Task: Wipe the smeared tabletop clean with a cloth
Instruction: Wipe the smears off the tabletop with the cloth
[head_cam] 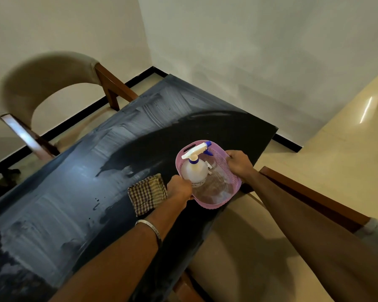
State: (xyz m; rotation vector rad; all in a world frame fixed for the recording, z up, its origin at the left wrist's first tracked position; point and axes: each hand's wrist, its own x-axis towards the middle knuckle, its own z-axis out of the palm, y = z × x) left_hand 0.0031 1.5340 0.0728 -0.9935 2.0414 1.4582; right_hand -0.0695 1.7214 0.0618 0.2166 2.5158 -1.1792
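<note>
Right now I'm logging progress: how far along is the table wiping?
Barely begun, it seems. Done: the far right part of the tabletop looks dark and smear-free. In hand: both hands grip the pink basket holding the spray bottle, the left hand at its near rim, the right hand at its far rim. Left: the checked cloth lies unheld, and white smears still cover the tabletop's left half.

The bench (79, 192) is black, streaked with whitish-grey smears across its far and left parts. The cloth (146, 194) is checked in dark purple-brown and cream. The basket (235, 182) is pink with a perforated wall. The spray bottle (193, 171) is translucent white with a white trigger and what looks like a blue nozzle. The chair (42, 79) is beige with brown wood.
</note>
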